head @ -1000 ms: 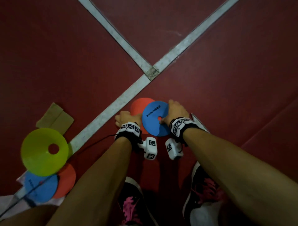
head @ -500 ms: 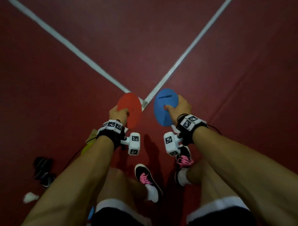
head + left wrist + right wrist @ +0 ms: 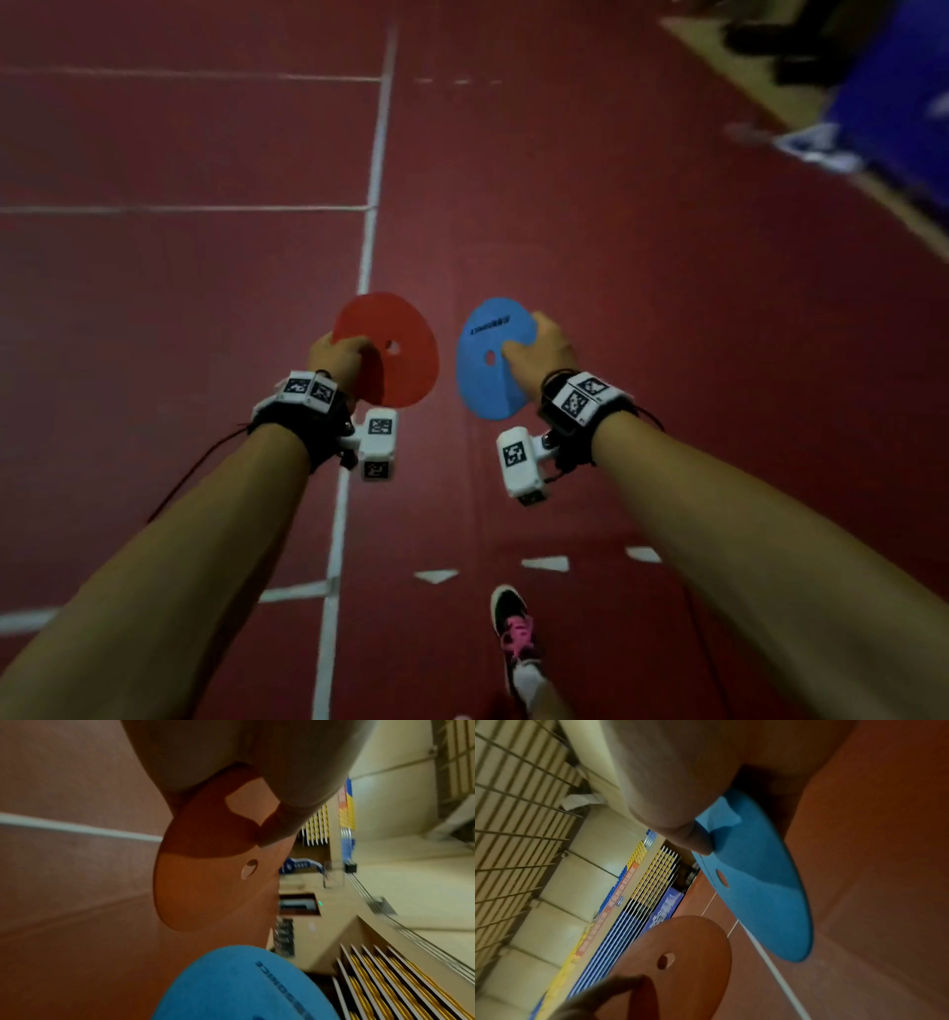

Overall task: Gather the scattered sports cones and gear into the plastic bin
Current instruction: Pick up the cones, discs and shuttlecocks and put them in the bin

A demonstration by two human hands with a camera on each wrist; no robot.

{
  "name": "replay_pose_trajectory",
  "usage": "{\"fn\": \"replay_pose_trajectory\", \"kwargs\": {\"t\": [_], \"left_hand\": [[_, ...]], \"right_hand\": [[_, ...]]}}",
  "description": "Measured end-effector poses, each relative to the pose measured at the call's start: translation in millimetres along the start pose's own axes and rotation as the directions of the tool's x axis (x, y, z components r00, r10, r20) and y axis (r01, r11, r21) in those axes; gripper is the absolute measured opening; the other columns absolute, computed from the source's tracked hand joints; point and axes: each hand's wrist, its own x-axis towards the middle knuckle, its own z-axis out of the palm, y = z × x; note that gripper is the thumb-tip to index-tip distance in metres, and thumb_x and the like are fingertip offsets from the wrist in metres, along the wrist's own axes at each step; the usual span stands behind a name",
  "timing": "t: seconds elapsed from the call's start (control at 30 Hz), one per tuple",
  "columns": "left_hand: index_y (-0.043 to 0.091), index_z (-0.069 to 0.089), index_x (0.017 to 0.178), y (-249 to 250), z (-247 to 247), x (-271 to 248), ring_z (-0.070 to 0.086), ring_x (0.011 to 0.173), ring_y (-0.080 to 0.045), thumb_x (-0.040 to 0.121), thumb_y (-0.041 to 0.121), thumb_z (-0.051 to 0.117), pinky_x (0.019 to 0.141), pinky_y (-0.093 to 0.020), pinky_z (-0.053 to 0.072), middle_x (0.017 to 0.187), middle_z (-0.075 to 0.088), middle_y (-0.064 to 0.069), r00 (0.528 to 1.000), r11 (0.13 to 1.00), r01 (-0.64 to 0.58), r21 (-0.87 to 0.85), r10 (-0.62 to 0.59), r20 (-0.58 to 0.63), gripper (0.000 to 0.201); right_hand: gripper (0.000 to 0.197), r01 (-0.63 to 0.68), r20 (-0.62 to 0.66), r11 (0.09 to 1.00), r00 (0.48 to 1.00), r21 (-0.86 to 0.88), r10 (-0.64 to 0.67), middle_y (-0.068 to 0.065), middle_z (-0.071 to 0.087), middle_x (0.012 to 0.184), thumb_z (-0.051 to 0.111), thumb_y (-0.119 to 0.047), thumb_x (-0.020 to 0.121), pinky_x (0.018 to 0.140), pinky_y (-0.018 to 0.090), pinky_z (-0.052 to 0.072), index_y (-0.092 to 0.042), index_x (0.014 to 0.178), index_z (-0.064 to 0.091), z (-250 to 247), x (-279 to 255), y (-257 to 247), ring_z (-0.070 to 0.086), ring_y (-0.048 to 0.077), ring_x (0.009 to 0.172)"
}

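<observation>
My left hand (image 3: pixel 345 354) pinches the near rim of a flat red disc cone (image 3: pixel 398 339), held out in front of me above the court floor. My right hand (image 3: pixel 536 349) pinches a blue disc cone (image 3: pixel 485 375) by its right edge, thumb on top near the centre hole. The two cones hang side by side, apart. In the left wrist view the red cone (image 3: pixel 216 878) fills the middle with the blue cone (image 3: pixel 239 988) below it. In the right wrist view the blue cone (image 3: pixel 759 888) is under my thumb and the red cone (image 3: pixel 687 963) lies lower. No plastic bin is in view.
Red court floor with white lines (image 3: pixel 372 205) stretches ahead. A blue banner and a wooden edge (image 3: pixel 883 128) run along the far right. My shoe with pink laces (image 3: pixel 513 627) is on the floor below. Stands with yellow and blue seats (image 3: pixel 639 882) line the hall.
I have stood up and turned away from the line crossing, lifting both cones off the floor and apart. The yellow cone and other discs at the left have left the view.
</observation>
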Motion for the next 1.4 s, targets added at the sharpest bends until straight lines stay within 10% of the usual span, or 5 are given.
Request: {"fn": "replay_pose_trajectory", "kwargs": {"t": [0.27, 0.5, 0.73, 1.07, 1.4], "left_hand": [[0.009, 0.063, 0.096, 40, 214, -146, 0.053, 0.072, -0.023, 0.079, 0.0, 0.063, 0.065, -0.031, 0.044, 0.069, 0.057, -0.004, 0.887, 0.988, -0.121, 0.093, 0.066, 0.458, 0.019], [0.001, 0.07, 0.104, 28, 379, -346, 0.06, 0.073, -0.025, 0.076, -0.003, 0.065, 0.068, -0.031, 0.05, 0.069, 0.065, -0.007, 0.596, 0.935, -0.341, 0.097, 0.135, 0.791, 0.029], [0.012, 0.068, 0.082, -9, 501, -571, 0.059, 0.067, -0.023, 0.073, -0.002, 0.07, 0.054, -0.023, 0.047, 0.064, 0.062, -0.001, 0.3, 0.895, -0.445, 0.034, 0.114, 0.947, 0.017], [0.006, 0.071, 0.099, -63, 682, -766, 0.057, 0.067, -0.024, 0.077, 0.003, 0.065, 0.064, -0.027, 0.047, 0.066, 0.06, 0.0, 0.252, 0.893, -0.45, -0.017, 0.145, 0.957, 0.023], [0.001, 0.071, 0.095, -112, 927, -857, 0.051, 0.056, -0.021, 0.081, 0.008, 0.064, 0.06, -0.026, 0.042, 0.063, 0.059, -0.005, 0.187, 0.896, -0.444, -0.011, 0.105, 0.977, 0.017]], "right_hand": [[0.019, -0.132, -0.467, 0.984, 0.867, 0.119, 0.173, 0.002, 0.063, 0.088, 0.057, -0.004, 0.082, 0.063, 0.025, 0.043, -0.015, 0.096, 0.062, -246, -101, 65, 0.061, 0.022, 0.08], [0.013, -0.125, -0.755, 0.963, 0.6, 0.237, 0.264, 0.005, 0.064, 0.089, 0.063, -0.005, 0.085, 0.045, 0.016, 0.04, -0.012, 0.095, 0.061, -425, -223, 147, 0.061, 0.02, 0.078], [0.015, -0.096, -0.877, 0.961, 0.392, 0.26, 0.277, 0.008, 0.063, 0.093, 0.064, -0.004, 0.088, 0.063, 0.029, 0.046, 0.0, 0.103, 0.063, -589, -337, 234, 0.06, 0.022, 0.081], [0.014, -0.05, -0.896, 0.937, 0.279, 0.346, 0.345, 0.011, 0.066, 0.096, 0.066, -0.007, 0.088, 0.07, 0.034, 0.052, -0.006, 0.102, 0.065, -788, -408, 352, 0.064, 0.025, 0.083], [0.01, 0.12, -0.885, 0.879, 0.135, 0.461, 0.445, 0.013, 0.068, 0.095, 0.064, -0.005, 0.088, 0.066, 0.03, 0.051, -0.007, 0.098, 0.066, -975, -359, 460, 0.064, 0.025, 0.079]]}}
